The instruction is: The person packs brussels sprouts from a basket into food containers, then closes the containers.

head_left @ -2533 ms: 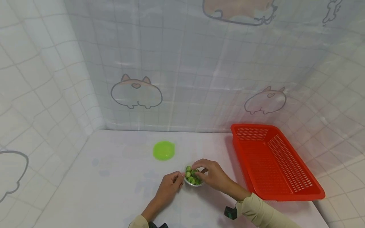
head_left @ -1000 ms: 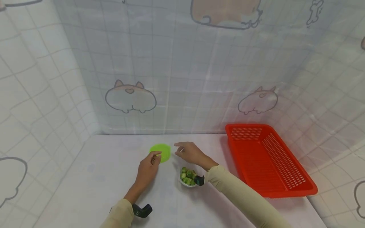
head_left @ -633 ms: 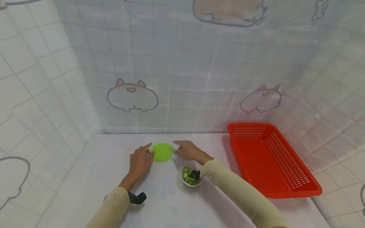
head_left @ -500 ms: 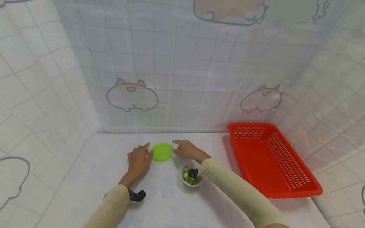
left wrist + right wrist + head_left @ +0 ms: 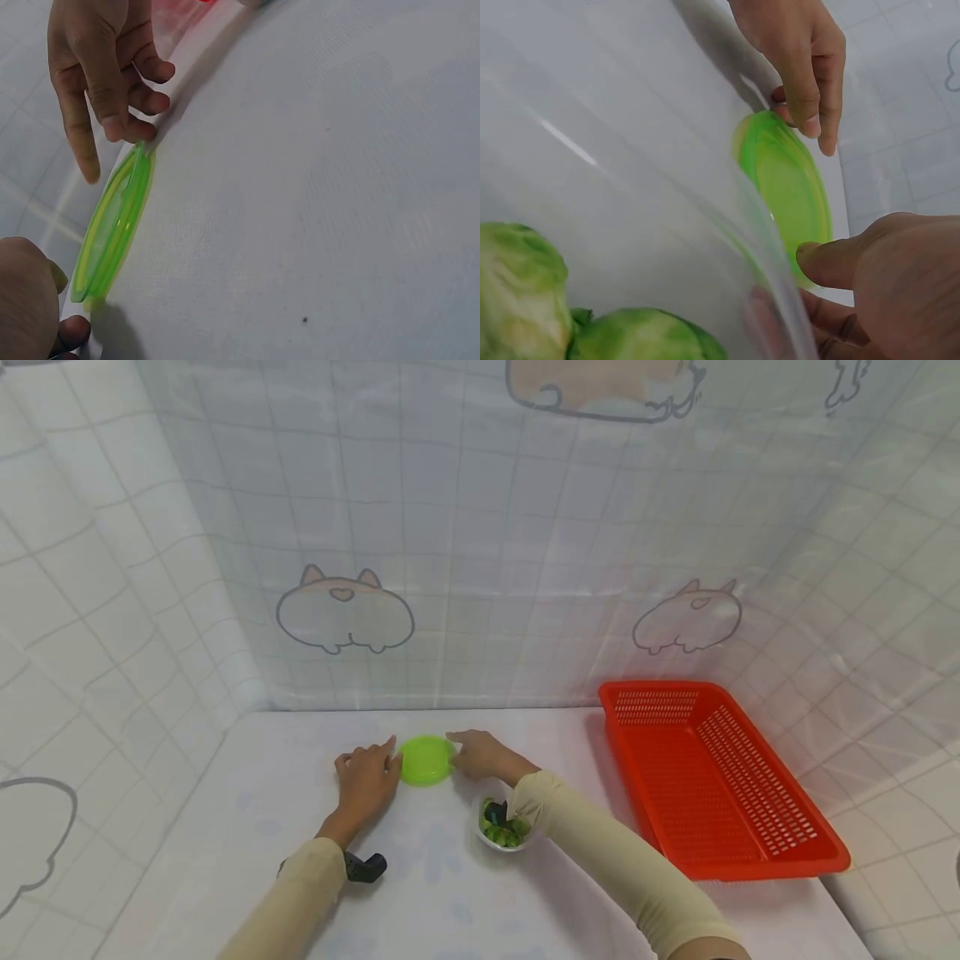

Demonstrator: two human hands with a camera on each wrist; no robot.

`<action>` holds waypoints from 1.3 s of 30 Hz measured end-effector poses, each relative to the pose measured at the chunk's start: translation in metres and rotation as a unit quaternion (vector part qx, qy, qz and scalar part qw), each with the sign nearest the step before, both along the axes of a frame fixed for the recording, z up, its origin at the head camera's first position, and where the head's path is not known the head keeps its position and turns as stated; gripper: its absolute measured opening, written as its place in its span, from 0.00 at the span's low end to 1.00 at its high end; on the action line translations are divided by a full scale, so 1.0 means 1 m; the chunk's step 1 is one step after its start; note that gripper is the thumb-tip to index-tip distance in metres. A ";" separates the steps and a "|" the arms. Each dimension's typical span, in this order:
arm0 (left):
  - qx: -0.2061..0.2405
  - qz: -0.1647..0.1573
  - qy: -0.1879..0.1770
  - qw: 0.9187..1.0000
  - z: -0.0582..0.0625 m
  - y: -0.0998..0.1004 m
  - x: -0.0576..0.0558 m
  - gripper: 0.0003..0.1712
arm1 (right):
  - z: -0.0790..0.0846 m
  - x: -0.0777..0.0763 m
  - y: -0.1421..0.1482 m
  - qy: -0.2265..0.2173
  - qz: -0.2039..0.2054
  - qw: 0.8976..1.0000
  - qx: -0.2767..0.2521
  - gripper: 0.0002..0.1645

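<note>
A bright green round plastic lid (image 5: 426,761) lies on the white table between both hands. My left hand (image 5: 366,781) is at its left edge, index finger extended past the rim. My right hand (image 5: 483,756) is at its right edge; in the right wrist view its thumb overlaps the near rim of the lid (image 5: 787,180). The left wrist view has the right hand's fingertips at the lid's far end. Below the right wrist stands a clear bowl (image 5: 504,847) of Brussels sprouts (image 5: 510,837), partly covered by the wrist camera.
A red perforated plastic basket (image 5: 697,802) stands at the right of the table. A wall sheet (image 5: 480,568) with grid lines and dog drawings rises behind, and similar sheets close off both sides.
Both hands have left the bowl of Brussels sprouts and reached forward to the lid's two sides. Over the last half second my right hand has shifted slightly left, closer to the rim.
</note>
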State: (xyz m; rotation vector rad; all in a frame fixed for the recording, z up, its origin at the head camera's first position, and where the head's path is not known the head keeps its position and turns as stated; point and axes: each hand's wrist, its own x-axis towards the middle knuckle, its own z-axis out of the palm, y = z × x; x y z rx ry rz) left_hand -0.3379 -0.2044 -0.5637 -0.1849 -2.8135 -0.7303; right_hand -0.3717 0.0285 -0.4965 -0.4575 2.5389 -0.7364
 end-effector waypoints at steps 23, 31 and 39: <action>0.006 -0.007 -0.017 1.000 0.011 0.004 0.004 0.20 | -0.011 0.001 -0.009 0.019 -0.027 0.999 -0.041 0.32; 0.001 -0.009 -0.015 1.000 0.009 0.004 0.002 0.20 | -0.016 -0.001 -0.008 0.016 -0.029 0.999 -0.040 0.32; 0.005 -0.005 -0.013 1.000 0.008 0.004 -0.001 0.20 | -0.013 -0.002 -0.006 0.026 -0.028 0.999 -0.038 0.32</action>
